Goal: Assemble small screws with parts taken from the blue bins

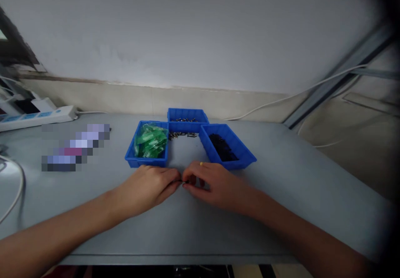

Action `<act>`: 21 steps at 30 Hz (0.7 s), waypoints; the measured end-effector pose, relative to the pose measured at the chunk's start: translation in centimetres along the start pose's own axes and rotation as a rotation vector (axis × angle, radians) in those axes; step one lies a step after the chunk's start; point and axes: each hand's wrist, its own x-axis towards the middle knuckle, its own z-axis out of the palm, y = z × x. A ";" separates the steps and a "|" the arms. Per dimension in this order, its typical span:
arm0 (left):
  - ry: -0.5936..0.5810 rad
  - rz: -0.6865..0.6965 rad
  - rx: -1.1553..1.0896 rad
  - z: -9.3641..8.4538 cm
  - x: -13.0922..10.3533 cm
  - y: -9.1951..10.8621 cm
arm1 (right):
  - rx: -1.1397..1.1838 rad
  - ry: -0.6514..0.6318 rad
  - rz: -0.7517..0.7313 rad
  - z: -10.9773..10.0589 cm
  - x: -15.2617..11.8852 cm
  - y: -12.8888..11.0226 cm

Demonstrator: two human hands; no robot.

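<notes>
My left hand point(155, 181) and my right hand point(215, 182) meet fingertip to fingertip over the grey table, just in front of the blue bins. Pinched between them is a small, thin dark piece point(185, 182), mostly covered by my fingers and too small to name. A ring shows on my right hand. Beyond my left hand stands a blue bin point(146, 162) of green plastic packets point(152, 140). Past my right hand, another blue bin point(242, 155) holds small black parts point(223, 148).
A third blue bin point(187, 127) at the back contains small metal pieces, with more metal pieces point(183, 135) lying loose before it. A power strip point(40, 117) and a pixelated object point(76, 147) are on the left. A white cable point(268, 101) crosses by the wall and metal frame.
</notes>
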 end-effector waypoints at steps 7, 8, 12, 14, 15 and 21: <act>-0.044 -0.014 0.135 -0.4 -0.1 0.4 | -0.407 0.235 0.191 -4.4 -0.3 2.9; -0.058 -0.006 0.149 -0.4 -0.1 0.4 | -0.476 0.236 0.240 -5.0 -0.3 3.6; -0.091 0.014 0.190 -0.3 -0.1 0.3 | -0.699 0.143 0.250 -5.8 0.5 5.1; -0.101 0.023 0.203 -0.3 -0.1 0.3 | -0.814 0.097 0.163 -5.6 1.7 4.6; -0.106 0.027 0.206 -0.3 -0.1 0.3 | -0.856 0.082 0.129 -5.5 2.4 4.1; -0.141 0.028 0.227 -0.5 0.1 0.4 | -0.847 -0.056 0.127 -3.4 7.3 2.4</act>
